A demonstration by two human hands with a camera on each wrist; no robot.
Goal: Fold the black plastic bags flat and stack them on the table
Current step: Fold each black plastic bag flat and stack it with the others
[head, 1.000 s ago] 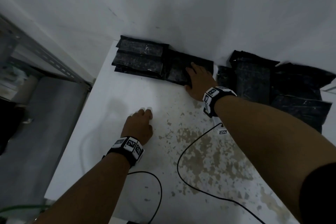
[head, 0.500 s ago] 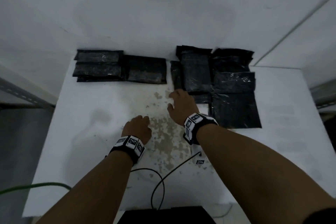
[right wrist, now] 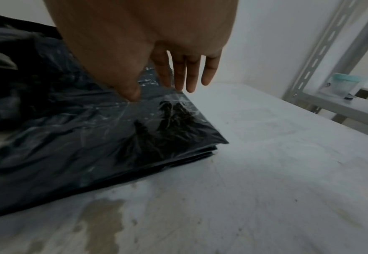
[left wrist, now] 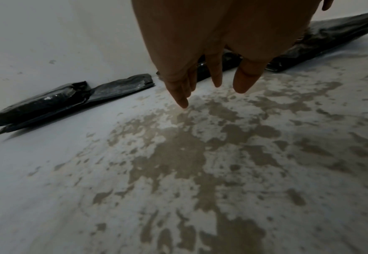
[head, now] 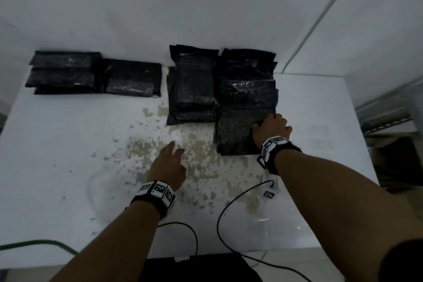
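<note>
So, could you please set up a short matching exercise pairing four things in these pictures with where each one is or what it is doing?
Things:
1. left hand
2. right hand
3. folded stack
4. nearest black bag

Places or states:
a. lies at the far left of the table, against the wall
b. fingers straight, over the worn patch, holding nothing
c. lies under the right hand
d. reaches down onto the bag's right edge

Pairs: 1-b, 2-d, 3-a, 4-c
</note>
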